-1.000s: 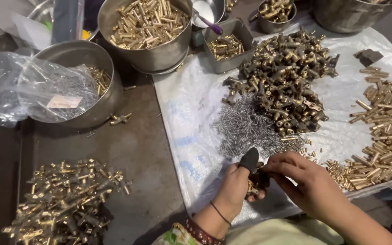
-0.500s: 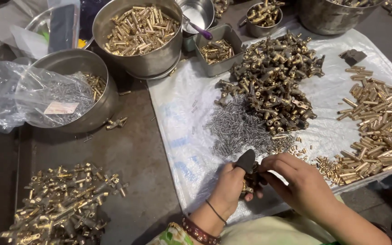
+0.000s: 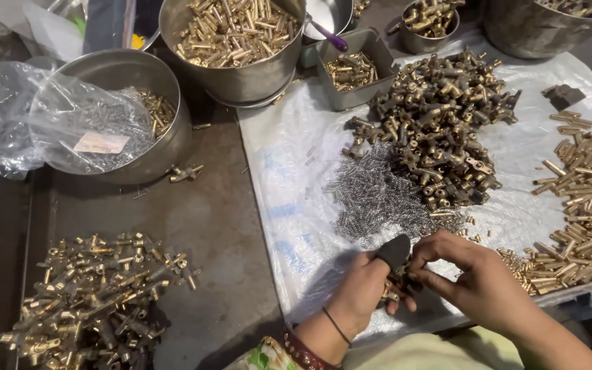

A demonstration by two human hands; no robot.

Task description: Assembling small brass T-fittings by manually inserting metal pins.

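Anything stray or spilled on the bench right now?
A few strays: one brass fitting lies alone on the dark bench beside the steel bowl, apart from the heaps. Some small springs lie scattered off the spring pile. Nothing looks damaged.

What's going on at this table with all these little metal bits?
A person sits at a work table covered by a white plastic sheet. Both hands meet over its near edge: the left hand, with a dark cover on the thumb, holds a small brass fitting, and the right hand works on it with its fingers. A pile of small steel springs lies just beyond, with a heap of brass fittings behind it.
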